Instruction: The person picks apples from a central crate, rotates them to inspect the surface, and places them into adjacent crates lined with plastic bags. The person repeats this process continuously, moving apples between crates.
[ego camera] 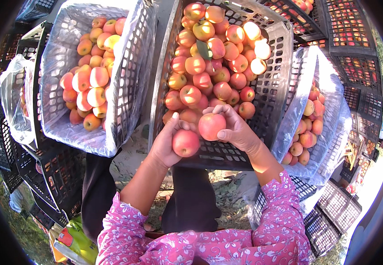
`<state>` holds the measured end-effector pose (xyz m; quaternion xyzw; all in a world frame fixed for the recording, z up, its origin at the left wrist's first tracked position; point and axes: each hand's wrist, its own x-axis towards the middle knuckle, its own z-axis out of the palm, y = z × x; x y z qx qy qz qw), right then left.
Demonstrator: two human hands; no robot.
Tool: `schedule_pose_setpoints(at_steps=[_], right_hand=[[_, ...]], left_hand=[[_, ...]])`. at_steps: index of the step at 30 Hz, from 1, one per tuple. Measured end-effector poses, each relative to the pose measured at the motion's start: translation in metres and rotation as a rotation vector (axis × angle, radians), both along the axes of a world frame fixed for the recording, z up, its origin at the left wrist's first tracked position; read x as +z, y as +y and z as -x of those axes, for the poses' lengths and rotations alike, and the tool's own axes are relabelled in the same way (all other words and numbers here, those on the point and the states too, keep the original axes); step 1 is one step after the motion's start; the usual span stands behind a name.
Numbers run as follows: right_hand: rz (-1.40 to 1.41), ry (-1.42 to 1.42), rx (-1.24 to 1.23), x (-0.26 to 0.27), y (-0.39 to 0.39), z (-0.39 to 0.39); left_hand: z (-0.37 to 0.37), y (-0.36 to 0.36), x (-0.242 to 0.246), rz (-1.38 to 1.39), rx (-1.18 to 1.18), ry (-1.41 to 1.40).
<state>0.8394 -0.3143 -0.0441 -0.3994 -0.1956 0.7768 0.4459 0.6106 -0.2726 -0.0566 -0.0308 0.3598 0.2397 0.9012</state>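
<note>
My left hand (168,142) holds a red apple (185,143) over the near end of a black plastic crate (221,155). Beside it, my right hand (236,129) grips another red apple (212,126) between thumb and fingers. The two apples are close together. Beyond both hands, many loose red and yellow apples (222,90) fill the far part of this crate, with a green leaf (204,50) on them. To the left stands a crate lined with clear plastic (75,139), with apples (96,96) heaped inside. A lined crate (324,155) at the right also holds apples (306,139).
Stacked black crates (353,71) full of apples rise at the upper right. More black crates stand at the left (58,175) and lower right (324,225). A yellow-green bag (80,237) lies at the lower left. Dry leaves (231,195) litter the ground beside my dark-clothed legs.
</note>
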Motion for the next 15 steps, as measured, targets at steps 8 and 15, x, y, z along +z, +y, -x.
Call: schedule_pose_setpoints(at_steps=[8, 15], right_hand=[[-0.676, -0.912, 0.176, 0.019, 0.002, 0.012], [-0.575, -0.793, 0.231, 0.029, 0.010, -0.001]], left_hand=[[-0.022, 0.001, 0.031, -0.391, -0.296, 0.074], [0.003, 0.008, 0.063, -0.460, -0.130, 0.224]])
